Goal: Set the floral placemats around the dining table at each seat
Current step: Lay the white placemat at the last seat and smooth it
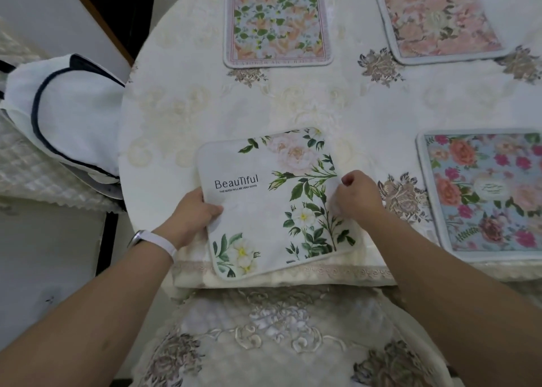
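In the lower middle of the frame the white placemat (272,202), printed with "Beautiful" and green-leaved flowers, is seen turned at a slant near the lower edge of the cream embroidered tablecloth (205,99). Its left edge is gripped by the left hand (193,213), thumb on top. Its right edge is pinched by the curled fingers of the right hand (357,199). An orange placemat (277,26) is laid at the upper middle, a pink placemat (440,20) at the upper right and a blue placemat (481,193) at the right edge. A chair cover (67,114), white with dark trim, is seen at the left, above the pale floor (44,269).

Cream cloth-covered table (322,99), bearing white placemat (264,208), blue placemat (481,193), orange placemat (277,24), pink placemat (440,20)
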A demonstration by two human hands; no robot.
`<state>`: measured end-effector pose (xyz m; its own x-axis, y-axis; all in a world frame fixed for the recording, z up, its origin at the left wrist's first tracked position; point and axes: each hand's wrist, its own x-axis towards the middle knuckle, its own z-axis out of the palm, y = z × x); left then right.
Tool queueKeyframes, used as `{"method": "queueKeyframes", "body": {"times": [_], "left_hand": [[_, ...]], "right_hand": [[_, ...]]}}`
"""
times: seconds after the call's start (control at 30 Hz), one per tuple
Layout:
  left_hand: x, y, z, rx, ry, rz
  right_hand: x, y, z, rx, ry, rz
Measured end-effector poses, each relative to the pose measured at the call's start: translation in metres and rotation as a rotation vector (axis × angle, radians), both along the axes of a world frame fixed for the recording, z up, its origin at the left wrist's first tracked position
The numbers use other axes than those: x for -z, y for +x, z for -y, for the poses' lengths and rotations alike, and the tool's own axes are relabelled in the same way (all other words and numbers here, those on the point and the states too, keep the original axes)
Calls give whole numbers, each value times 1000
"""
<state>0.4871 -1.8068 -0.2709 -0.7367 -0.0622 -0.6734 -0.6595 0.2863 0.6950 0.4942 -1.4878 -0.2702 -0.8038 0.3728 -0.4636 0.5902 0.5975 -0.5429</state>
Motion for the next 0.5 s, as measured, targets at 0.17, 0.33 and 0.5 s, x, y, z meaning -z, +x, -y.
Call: {"method": "queueKeyframes", "body": {"times": [0.17, 0.33, 0.5], "left_hand": [[2, -7, -10, 8, -165, -98], [2, -13, -22, 0, -199, -174], [5, -9, -27, 44, -284, -257]], "right_hand": [[0, 11, -3, 13, 11, -17], [-1, 26, -3, 71, 30, -48], [-2, 33, 0, 104, 36, -62]]}}
